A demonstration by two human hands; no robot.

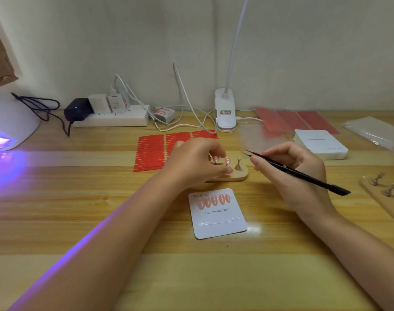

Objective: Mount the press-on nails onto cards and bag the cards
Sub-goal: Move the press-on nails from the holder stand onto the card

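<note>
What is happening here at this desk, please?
A person is mounting pink press-on nails onto a white "Handmade Nail" card, which already carries five in its top row. The left hand reaches over the small wooden nail stand, where some nails remain on pegs. The right hand holds black tweezers, tips toward the stand.
</note>
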